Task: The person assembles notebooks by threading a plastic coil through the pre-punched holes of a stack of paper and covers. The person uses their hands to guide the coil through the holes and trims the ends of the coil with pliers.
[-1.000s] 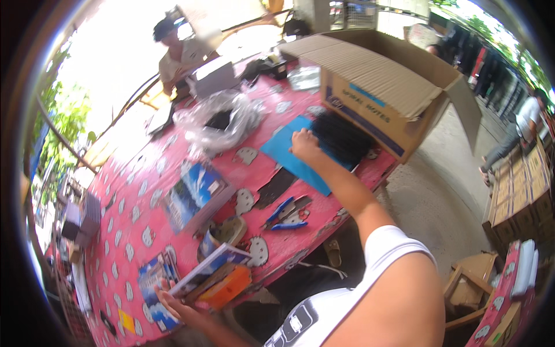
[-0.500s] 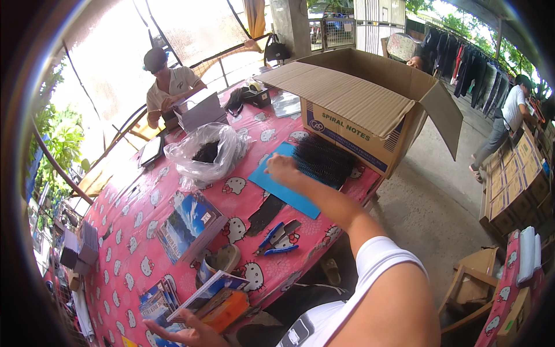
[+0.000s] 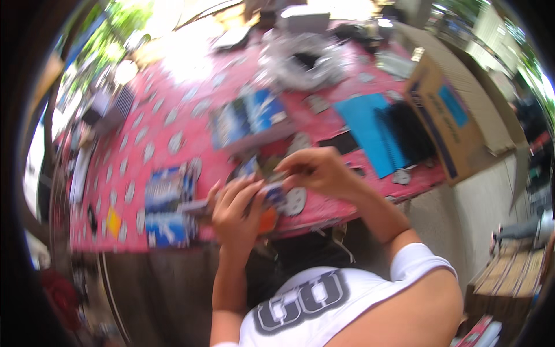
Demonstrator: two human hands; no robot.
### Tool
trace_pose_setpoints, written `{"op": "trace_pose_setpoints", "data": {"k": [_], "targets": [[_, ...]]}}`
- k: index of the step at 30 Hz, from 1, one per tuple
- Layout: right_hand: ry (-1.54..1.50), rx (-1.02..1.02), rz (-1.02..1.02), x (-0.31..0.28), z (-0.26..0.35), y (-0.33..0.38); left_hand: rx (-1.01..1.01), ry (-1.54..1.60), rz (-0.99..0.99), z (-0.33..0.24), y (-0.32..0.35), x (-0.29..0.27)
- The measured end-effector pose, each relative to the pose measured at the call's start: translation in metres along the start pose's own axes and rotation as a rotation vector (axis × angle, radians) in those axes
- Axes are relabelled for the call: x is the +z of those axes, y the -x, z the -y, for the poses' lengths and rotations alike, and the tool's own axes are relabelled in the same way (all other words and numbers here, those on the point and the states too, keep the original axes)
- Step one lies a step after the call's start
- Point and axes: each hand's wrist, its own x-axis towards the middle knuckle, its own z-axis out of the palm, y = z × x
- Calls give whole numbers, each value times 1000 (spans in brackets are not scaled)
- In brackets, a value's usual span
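My left hand point(image 3: 236, 211) is closed around a thin notebook point(image 3: 276, 196) just above the table's near edge. Close to the notebook's right end, the fingers of my right hand point(image 3: 321, 172) are pinched together; blur hides whatever is between them. An orange block-like thing point(image 3: 267, 221) shows below the notebook. To the left lie small picture-covered notebooks point(image 3: 165, 191), with a blue-and-white one point(image 3: 166, 229) nearer me. Beyond my hands stands a thick notebook stack point(image 3: 231, 124). On the right, black spiral binding coils point(image 3: 411, 133) rest partly over a blue sheet point(image 3: 358, 118).
A large open cardboard box point(image 3: 430, 110) stands at the table's right edge. Toward the back sits a clear plastic bag point(image 3: 274, 66) with black contents. A yellow piece point(image 3: 114, 222) and another stack point(image 3: 115, 113) are at the left. Brown cartons point(image 3: 509, 272) stand on the floor at right.
My right hand has come back from the blue sheet and coils to the notebook. My left hand, fingers spread before, now grips the notebook. The view has swung left and down.
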Motion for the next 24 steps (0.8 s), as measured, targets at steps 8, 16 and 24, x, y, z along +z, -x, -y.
{"op": "trace_pose_setpoints", "data": {"k": [8, 16, 24], "targets": [[152, -107, 148, 0, 14, 5, 71, 17, -105, 1, 27, -7], [256, -199, 362, -2, 19, -8, 123, -53, -171, 2, 44, 2], [282, -255, 418, -5, 21, -13, 118, -22, -196, 4, 32, 2]]}}
